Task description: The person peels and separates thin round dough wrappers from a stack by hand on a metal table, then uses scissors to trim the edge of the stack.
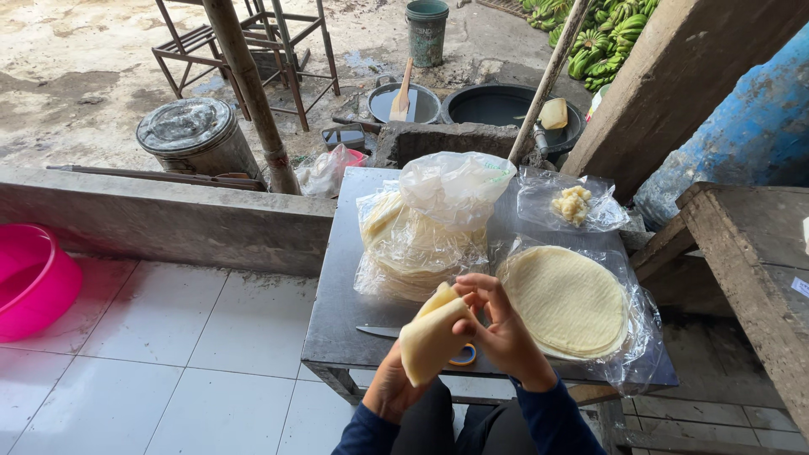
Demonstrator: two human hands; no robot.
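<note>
Where the frame's left edge cuts it off, a pink basin (29,278) sits on the white tiled floor (185,354), below a low concrete ledge (168,219). Beyond the ledge, in the upper left of the frame, stands a lidded metal drum (192,135) beside a slanting pole (249,93), with a metal frame stool (253,50) behind it. Further right along the top sit a green bucket (427,29), a pan with a wooden spatula (402,93), and a large dark basin (506,109).

At the centre, a dark metal surface (337,312) carries a stack of thin round wrappers in a plastic bag (417,240), and a knife (377,331) lies near its front edge. In the lower middle of the frame the left hand (389,389) holds a folded pale wrapper (431,337) from below, its grip closed around the roll (the fingers themselves are mostly hidden behind it). The right hand (506,333) pinches the wrapper's top edge, its grip narrow, thumb and fingertips touching the dough. The wrapper is held above the surface's front edge, partly covering a small blue and yellow dish (463,356).

Just right of the hands lies an open stack of round wrappers on plastic (566,299). Above it, a bag holds pale yellow filling chunks (573,205). In the upper right of the frame are green bananas (611,38), and at the right edge a worn wooden bench (750,270).
</note>
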